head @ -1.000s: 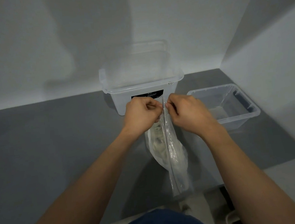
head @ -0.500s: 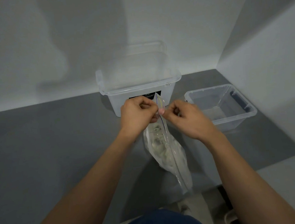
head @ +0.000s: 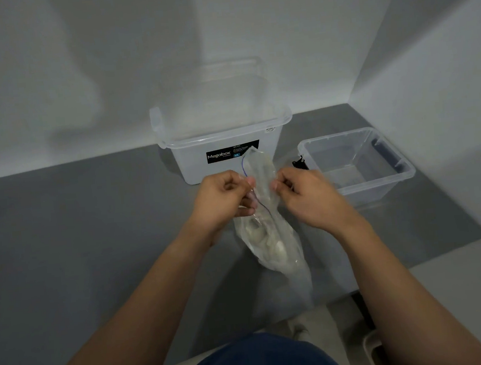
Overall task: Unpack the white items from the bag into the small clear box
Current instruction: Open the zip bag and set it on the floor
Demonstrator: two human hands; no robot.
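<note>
Mid-frame, the bag [head: 269, 223] is pinched at its mouth by the left hand [head: 225, 201] and right hand [head: 304, 198], the seal apparently being parted. White items [head: 263, 237] are seen inside. Next, one must be lifted into the small box [head: 357, 166], right of centre.

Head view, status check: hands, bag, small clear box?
Left hand and right hand each pinch the bag mouth, parted. White items inside bag. Small clear box: none in it.
</note>
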